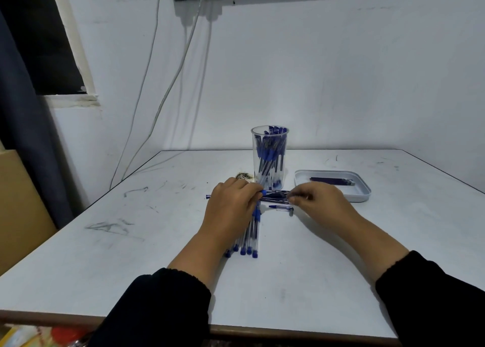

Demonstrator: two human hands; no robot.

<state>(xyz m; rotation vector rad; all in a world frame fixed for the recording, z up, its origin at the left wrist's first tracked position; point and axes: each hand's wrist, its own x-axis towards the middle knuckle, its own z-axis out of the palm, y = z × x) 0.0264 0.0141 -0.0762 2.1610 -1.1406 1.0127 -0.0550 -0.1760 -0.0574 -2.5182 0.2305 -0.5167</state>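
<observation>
My left hand (231, 202) and my right hand (315, 199) meet over a small pile of clear pens (275, 196) with blue caps, just in front of a clear plastic cup (269, 158) full of blue-capped pens. The left hand's fingers curl round one end of a pen in the pile; the right hand pinches the other end. Several more pens (250, 239) lie side by side under and beside my left wrist, blue ends toward me. A short pen piece (282, 208) lies alone below the pile.
A shallow white tray (363, 193) holding dark ink refills (332, 181) sits to the right of the cup. The white table (131, 241) stands against a wall; cables hang at the back left. A brown stain marks the tabletop left of the cup.
</observation>
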